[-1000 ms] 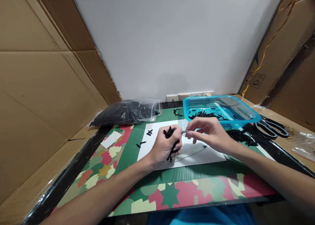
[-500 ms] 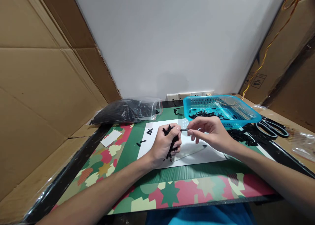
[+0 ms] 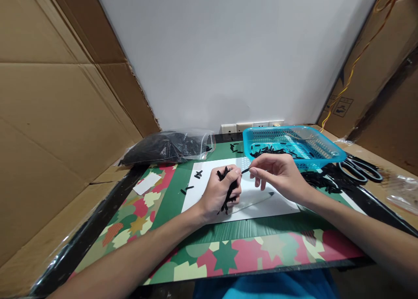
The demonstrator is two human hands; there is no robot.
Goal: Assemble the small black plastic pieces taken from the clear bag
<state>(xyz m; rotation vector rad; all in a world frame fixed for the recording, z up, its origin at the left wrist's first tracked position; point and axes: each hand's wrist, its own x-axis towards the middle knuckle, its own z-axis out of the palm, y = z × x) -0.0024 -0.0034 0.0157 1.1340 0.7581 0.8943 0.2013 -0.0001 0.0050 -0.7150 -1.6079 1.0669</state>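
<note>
My left hand (image 3: pixel 219 192) rests on a white sheet (image 3: pixel 281 206) and is closed around a bundle of short black sticks (image 3: pixel 228 190). My right hand (image 3: pixel 277 173) is just to its right and pinches one thin black stick (image 3: pixel 244 171) between thumb and forefinger, its tip close to the left thumb. A few loose black sticks (image 3: pixel 198 174) lie on the sheet's left part.
A blue basket (image 3: pixel 321 151) with black sticks stands behind my right hand. A clear bag of black sticks (image 3: pixel 166 148) lies at the back left. Black scissors (image 3: pixel 361 168) lie at the right beside a heap of black pieces (image 3: pixel 318 180). Cardboard walls stand on both sides.
The stick between my right fingers has tilted from level to slanting up, and the right hand has shifted slightly. My left hand has stayed put.
</note>
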